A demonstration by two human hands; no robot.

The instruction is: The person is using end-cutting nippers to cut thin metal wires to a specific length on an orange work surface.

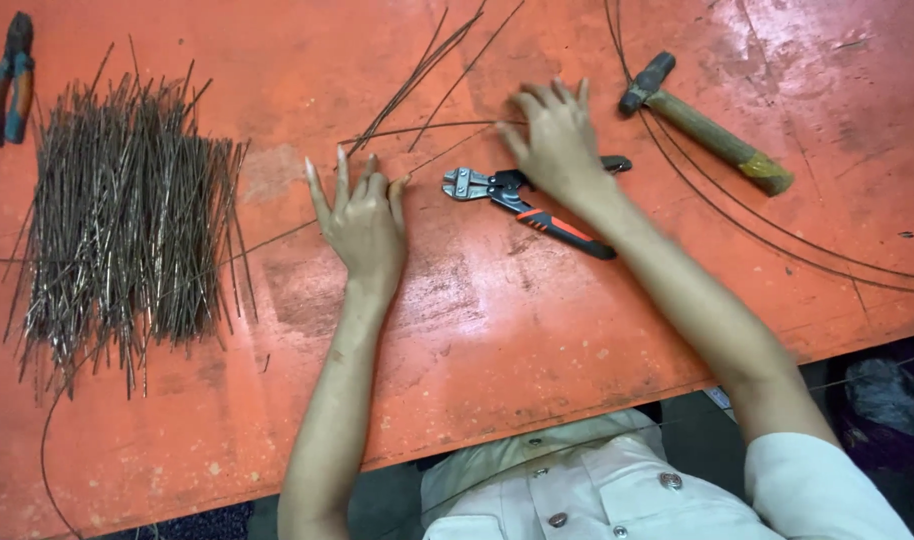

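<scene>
My left hand [362, 220] rests on the orange table [537, 330] with fingers spread, its fingertips touching a thin wire [432, 128] that curves across the top. My right hand [555, 140] hovers with fingers apart over the upper handle of a small bolt cutter [507, 195], which lies on the table with black and orange grips. Neither hand grips anything. A large pile of short cut wire pieces [127, 215] lies to the left of my left hand.
A hammer [702, 122] with a wooden handle lies at the upper right. Blue-handled pliers [7, 80] sit at the top left corner. Long loose wires [777, 235] arc across the right side. The table's near edge runs diagonally above my light shirt [597, 480].
</scene>
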